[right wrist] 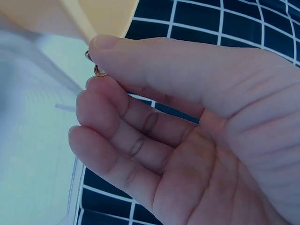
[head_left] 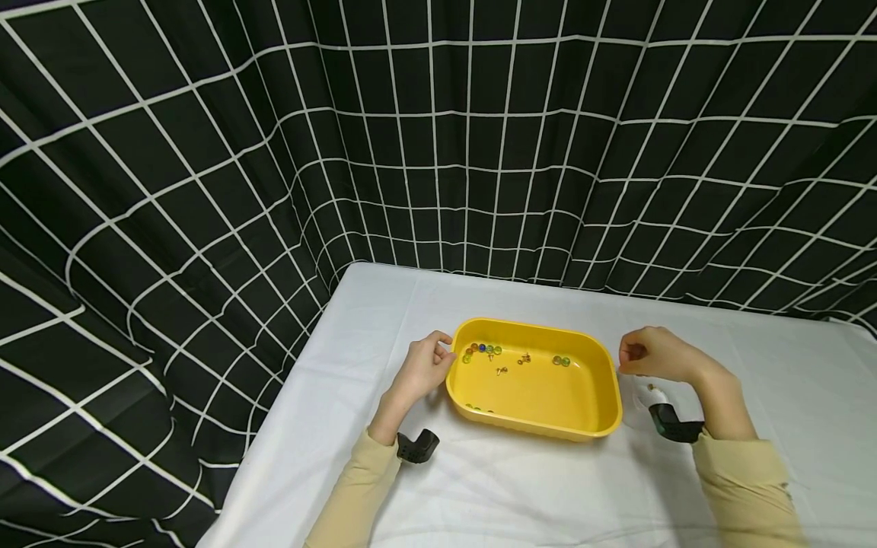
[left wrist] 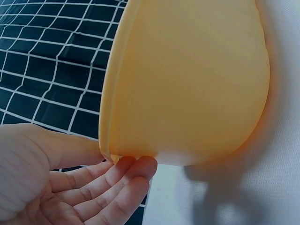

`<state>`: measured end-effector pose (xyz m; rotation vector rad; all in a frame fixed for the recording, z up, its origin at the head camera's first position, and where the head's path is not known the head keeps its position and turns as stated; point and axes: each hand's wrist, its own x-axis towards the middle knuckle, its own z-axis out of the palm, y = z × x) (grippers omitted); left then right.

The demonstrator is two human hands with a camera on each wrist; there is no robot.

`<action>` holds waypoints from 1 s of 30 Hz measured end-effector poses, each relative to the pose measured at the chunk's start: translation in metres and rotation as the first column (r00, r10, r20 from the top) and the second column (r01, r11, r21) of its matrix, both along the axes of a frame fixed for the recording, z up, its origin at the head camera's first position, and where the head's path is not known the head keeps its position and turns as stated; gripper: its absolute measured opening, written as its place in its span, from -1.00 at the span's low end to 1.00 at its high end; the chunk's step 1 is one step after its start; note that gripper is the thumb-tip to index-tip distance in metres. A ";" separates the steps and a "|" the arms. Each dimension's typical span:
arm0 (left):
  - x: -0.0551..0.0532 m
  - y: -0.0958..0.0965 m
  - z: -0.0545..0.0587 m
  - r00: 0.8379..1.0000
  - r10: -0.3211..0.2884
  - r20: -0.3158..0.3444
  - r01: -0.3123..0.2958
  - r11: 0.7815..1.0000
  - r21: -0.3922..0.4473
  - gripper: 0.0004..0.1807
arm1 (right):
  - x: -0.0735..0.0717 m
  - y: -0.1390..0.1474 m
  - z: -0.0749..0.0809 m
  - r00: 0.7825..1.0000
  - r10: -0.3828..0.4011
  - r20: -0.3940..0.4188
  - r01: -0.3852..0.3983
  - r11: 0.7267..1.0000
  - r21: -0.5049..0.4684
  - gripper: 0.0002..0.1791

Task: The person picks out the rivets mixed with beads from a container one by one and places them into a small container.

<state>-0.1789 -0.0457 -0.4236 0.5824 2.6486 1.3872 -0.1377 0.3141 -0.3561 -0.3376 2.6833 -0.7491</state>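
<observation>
A yellow plastic basin [head_left: 541, 399] stands in the middle of the table. Its left rim is pinched by my left hand [head_left: 420, 369], the thumb on the rim and the fingertips under it in the left wrist view. Beyond the basin's right end, my right hand [head_left: 661, 355] pinches a small gold-coloured metal piece with a ring [right wrist: 99, 74] between thumb and forefinger; most of it is hidden. Inside the basin lie several glass marbles [head_left: 483, 348], yellow, green, amber and blue, and several tiny gold-coloured metal pieces [head_left: 525, 358], whose kind is too small to tell.
Below my right hand is a clear plastic container [head_left: 640, 397], hard to make out, with a small gold-coloured piece [head_left: 652, 387] in it. A white cloth [head_left: 493, 487] covers the table. Black curtains with white grid lines [head_left: 452, 137] hang behind and to the left.
</observation>
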 end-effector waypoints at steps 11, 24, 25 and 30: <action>-0.001 0.000 0.000 1.000 -0.002 -0.004 0.002 1.000 0.004 -0.74 | 0.006 0.012 0.000 0.999 -0.012 -0.030 0.012 1.000 0.016 -0.89; 0.001 -0.001 0.000 1.000 -0.013 -0.007 0.013 1.000 0.012 -0.73 | 0.013 0.024 -0.001 0.999 -0.040 -0.003 0.040 0.999 0.011 -0.88; 0.001 -0.001 0.000 1.000 -0.013 -0.008 0.013 1.000 0.014 -0.73 | 0.014 0.024 0.000 0.999 -0.040 -0.002 0.040 0.999 0.010 -0.88; 0.001 -0.001 0.000 1.000 -0.008 -0.001 0.008 1.000 0.007 -0.73 | 0.017 0.026 0.000 0.999 -0.039 -0.002 0.039 0.999 0.004 -0.87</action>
